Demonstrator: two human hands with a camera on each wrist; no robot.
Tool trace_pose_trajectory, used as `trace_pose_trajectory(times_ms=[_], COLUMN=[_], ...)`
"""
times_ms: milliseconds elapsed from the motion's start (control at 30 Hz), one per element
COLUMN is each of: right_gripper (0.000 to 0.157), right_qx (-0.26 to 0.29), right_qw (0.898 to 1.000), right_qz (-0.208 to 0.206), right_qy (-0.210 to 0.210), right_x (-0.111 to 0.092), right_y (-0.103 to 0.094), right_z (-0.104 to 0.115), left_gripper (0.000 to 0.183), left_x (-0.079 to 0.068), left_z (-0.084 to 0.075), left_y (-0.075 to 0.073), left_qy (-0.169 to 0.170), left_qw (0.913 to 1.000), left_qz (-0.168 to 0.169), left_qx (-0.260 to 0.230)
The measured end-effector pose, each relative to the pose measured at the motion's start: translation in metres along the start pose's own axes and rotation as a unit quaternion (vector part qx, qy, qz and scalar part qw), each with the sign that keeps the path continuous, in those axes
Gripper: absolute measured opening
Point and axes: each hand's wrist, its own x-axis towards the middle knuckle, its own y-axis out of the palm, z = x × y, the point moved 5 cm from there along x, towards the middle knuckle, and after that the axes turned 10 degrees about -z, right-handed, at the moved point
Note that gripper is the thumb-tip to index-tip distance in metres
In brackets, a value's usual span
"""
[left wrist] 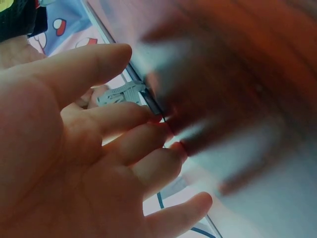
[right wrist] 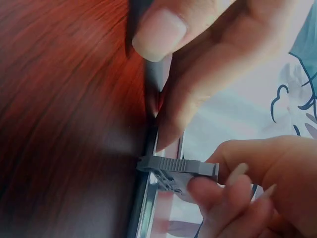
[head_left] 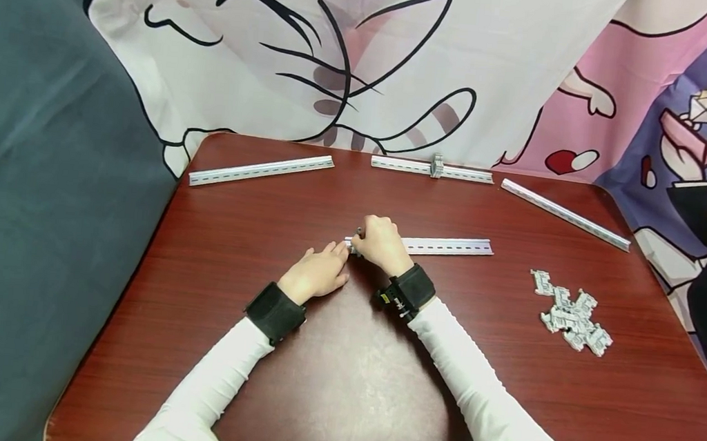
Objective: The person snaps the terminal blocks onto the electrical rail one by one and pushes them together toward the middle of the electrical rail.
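Observation:
A slotted metal DIN rail lies across the middle of the table. Near its left end, my right hand pinches a small grey DIN rail clip, which sits across the rail's edge in the right wrist view. Whether the clip is fully seated, I cannot tell. My left hand has its fingers extended, with fingertips resting at the rail's left end beside the clip. In the left wrist view, the thumb stands apart, and the same clip shows beyond the index finger.
Three more rails lie along the far edge: one at left, one at centre carrying a mounted clip, one at right. A pile of several grey clips lies on the right. A printed curtain hangs behind the table.

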Motion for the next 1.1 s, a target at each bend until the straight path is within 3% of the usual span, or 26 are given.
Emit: trace_pose_trajectory(times_ms=[133, 633, 867, 1100], right_gripper=[0.034, 0.029, 0.025, 0.034], right_qx=[-0.002, 0.002, -0.019, 0.018], right_qw=[0.999, 0.989, 0.992, 0.995], right_qz=[0.034, 0.127, 0.1, 0.046], right_qy=[0.024, 0.08, 0.081, 0.083], right_x=[0.0, 0.009, 0.009, 0.001], right_y=[0.001, 0.003, 0.006, 0.002], right_z=[-0.003, -0.011, -0.005, -0.005], left_gripper=[0.061, 0.061, 0.062, 0.063], left_x=[0.001, 0.0, 0.002, 0.004], left_z=[-0.004, -0.012, -0.007, -0.004], left_y=[0.0, 0.002, 0.002, 0.003], left_qy=[0.002, 0.001, -0.005, 0.003], left_qw=[1.0, 0.9999, 1.0, 1.0], left_qz=[0.001, -0.003, 0.008, 0.005], left_qx=[0.003, 0.01, 0.003, -0.005])
